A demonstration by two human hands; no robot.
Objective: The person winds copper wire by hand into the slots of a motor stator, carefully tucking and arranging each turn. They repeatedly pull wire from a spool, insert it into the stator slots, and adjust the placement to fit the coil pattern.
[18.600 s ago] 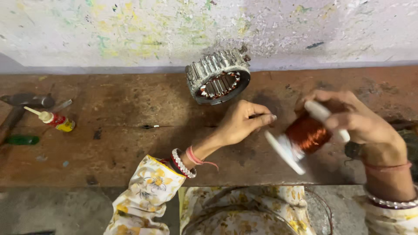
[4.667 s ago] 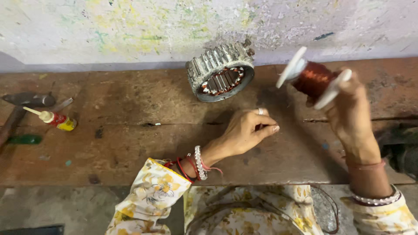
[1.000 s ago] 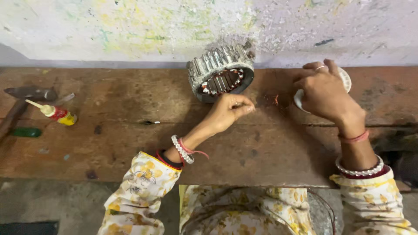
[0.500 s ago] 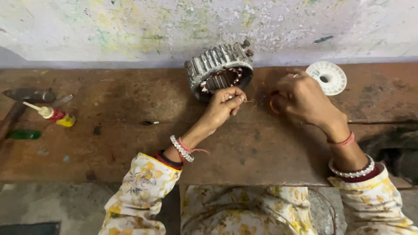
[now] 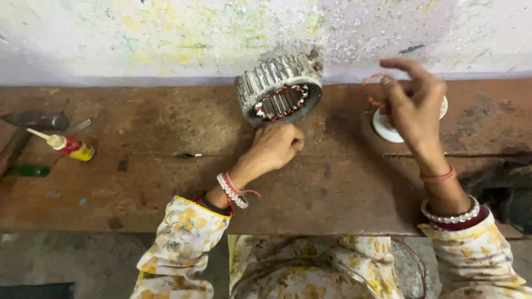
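A grey ribbed motor stator [image 5: 280, 88] with copper windings inside leans against the wall at the back of the wooden bench [image 5: 166, 188]. My left hand [image 5: 274, 147] rests just in front of it as a closed fist; I see nothing in it. My right hand [image 5: 413, 105] is raised over a white wire spool [image 5: 382, 126] that stands on end on the bench. Its thumb and fingers pinch a thin loop of copper wire [image 5: 372, 82]. The hand hides most of the spool.
At the far left lie a small yellow-and-red glue bottle [image 5: 69, 147], a dark metal tool [image 5: 33, 122] and a green object [image 5: 27, 170]. A small nail [image 5: 188, 155] lies mid-bench. A paint-flecked wall [image 5: 166, 33] backs the bench. A dark gap [image 5: 510, 194] opens at the right.
The spool, held up earlier, now stands on the bench. My right hand has moved from beside my left hand back right over the spool, lifting wire. My left hand slid down to a fist.
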